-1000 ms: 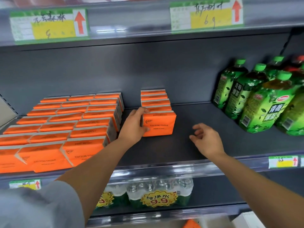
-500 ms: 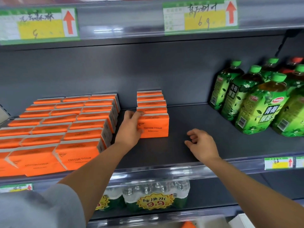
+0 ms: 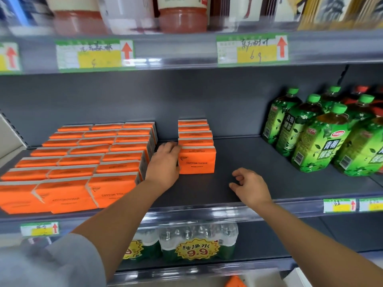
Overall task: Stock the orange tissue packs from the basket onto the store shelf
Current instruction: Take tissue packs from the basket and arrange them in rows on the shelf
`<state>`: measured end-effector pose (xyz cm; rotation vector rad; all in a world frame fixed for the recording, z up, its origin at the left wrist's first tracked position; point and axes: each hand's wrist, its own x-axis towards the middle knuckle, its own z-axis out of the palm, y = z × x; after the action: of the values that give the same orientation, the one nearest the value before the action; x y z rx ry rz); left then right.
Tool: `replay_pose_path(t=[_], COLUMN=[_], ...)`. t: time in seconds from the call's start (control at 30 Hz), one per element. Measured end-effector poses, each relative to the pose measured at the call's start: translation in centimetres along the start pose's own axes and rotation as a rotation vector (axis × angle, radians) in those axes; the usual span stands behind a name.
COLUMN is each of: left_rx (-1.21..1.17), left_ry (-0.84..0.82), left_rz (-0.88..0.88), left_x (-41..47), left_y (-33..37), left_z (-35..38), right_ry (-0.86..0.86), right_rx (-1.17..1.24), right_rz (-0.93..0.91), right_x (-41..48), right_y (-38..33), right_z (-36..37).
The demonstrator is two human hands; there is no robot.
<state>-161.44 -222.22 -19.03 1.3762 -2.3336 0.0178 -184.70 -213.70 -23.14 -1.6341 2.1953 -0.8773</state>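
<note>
Orange "COTTON TISSUE" packs (image 3: pixel 87 162) fill the left part of the grey shelf (image 3: pixel 259 175) in three tight rows. A separate single row of orange packs (image 3: pixel 196 160) stands to their right, running to the back wall. My left hand (image 3: pixel 165 162) lies in the gap between the two groups, with its fingers flat against the left side of the single row. My right hand (image 3: pixel 249 188) hovers low over the bare shelf near the front edge, fingers loosely curled and holding nothing. An orange scrap (image 3: pixel 235 282) shows at the bottom edge; the basket itself is hidden.
Green tea bottles (image 3: pixel 319 137) crowd the right end of the same shelf. Price tags (image 3: pixel 251 49) hang on the rail of the shelf above. Shrink-wrapped water bottles (image 3: pixel 196 243) sit on the shelf below. A clear lip (image 3: pixel 207 210) runs along the front edge.
My left hand has slid from the front pack's corner further back along the left side of the single row. My right hand has drawn slightly nearer the front edge.
</note>
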Motion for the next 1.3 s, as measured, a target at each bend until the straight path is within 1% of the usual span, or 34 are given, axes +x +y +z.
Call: replay_pose_path(t=[0.1, 0.3, 0.5, 0.7, 0.9, 1.0, 1.1, 1.3], left_rx=[0.061, 0.196, 0.274, 0.378, 0.431, 0.44, 0.445, 0.401], left_ry=[-0.023, -0.082, -0.063, -0.115, -0.192, -0.222, -0.301, -0.389], left_rz=[0.016, 0.005, -0.036, -0.207, -0.398, -0.5, -0.595, -0.754], left_x=[-1.3, -6.2, -13.8, -23.2, -32.9, -37.7, -41.8, -48.8], left_y=[0.3, -1.0, -4.3, -10.2, -17.0, -20.3, -23.0, -27.2], left_z=[-2.2, -6.8, -12.2, -16.3, -18.5, -18.3, -17.6, -15.3], right_ry=[-0.033, -0.109, -0.224, -0.348, -0.433, -0.487, -0.559, -0.707], right_rx=[-0.023, -0.137, -0.216, -0.252, -0.267, -0.274, -0.298, -0.358], right_rz=[-0.019, -0.113, -0.26, -0.421, -0.555, -0.605, -0.654, -0.72], right_x=[-1.4, -5.4, -10.7, -16.3, -21.6, -24.0, -26.1, -29.0], right_y=[-1.8, -6.6, -12.7, -19.9, -26.5, -29.1, -31.1, -33.9], right_z=[-0.5, -0.4, 1.6, 5.3, 11.3, 14.8, 18.4, 24.9])
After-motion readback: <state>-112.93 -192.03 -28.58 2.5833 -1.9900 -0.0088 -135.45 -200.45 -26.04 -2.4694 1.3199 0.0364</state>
